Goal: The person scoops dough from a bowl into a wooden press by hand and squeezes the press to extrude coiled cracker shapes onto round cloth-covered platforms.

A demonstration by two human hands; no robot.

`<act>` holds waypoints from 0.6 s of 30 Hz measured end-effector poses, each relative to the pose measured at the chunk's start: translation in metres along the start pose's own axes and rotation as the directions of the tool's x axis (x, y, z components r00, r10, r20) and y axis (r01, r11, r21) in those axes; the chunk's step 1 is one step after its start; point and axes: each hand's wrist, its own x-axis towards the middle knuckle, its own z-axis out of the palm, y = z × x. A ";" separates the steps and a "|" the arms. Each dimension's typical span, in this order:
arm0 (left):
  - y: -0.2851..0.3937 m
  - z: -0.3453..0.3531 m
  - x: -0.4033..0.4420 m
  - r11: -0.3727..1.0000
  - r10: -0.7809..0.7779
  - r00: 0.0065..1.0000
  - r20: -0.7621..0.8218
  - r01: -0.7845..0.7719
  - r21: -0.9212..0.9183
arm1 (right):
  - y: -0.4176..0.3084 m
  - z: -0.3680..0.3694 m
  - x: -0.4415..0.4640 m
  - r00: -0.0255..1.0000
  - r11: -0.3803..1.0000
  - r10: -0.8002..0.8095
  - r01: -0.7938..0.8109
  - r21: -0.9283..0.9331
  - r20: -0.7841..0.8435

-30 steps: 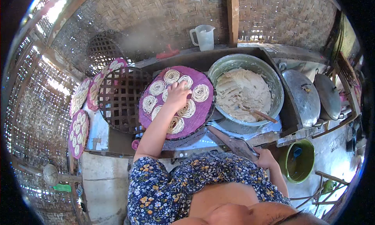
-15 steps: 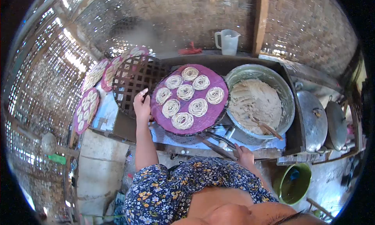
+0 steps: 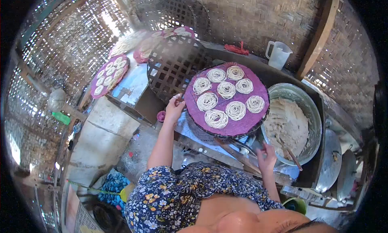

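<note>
A round purple tray bears several nests of thin white strands. Left of it, a dark open-weave tray leans at a tilt, its lower edge at the curled fingers of my left hand. These fingers are closed on that edge, close beside the purple tray's rim. My right hand is in the air by a dark metal handle under the purple tray, fingers apart and holding nothing. Beside it stands a large metal pot of pale dough, a wooden stick resting in it.
More purple trays with white nests lie at the left. A translucent jug and a red plastic bundle sit along the back ledge. Metal lids lean at the right. A green bucket is on the floor.
My right hand has let go of the dark handle and moved a little right, its fingers opening. My left hand stays at the open-weave tray's edge. The view has turned left.
</note>
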 end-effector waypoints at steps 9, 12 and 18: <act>-0.010 -0.007 0.038 0.962 0.160 0.955 0.250 -0.208 0.178 | -0.060 0.031 0.031 0.973 0.995 0.089 -0.079 0.057 -0.215; -0.009 -0.012 0.044 0.962 0.216 0.933 0.289 -0.254 0.100 | -0.086 0.051 0.037 0.957 0.994 0.055 -0.078 -0.071 -0.286; -0.016 -0.018 0.059 0.947 0.275 0.867 0.414 -0.319 0.040 | -0.089 0.060 0.059 0.859 0.952 0.194 -0.282 -0.121 -0.475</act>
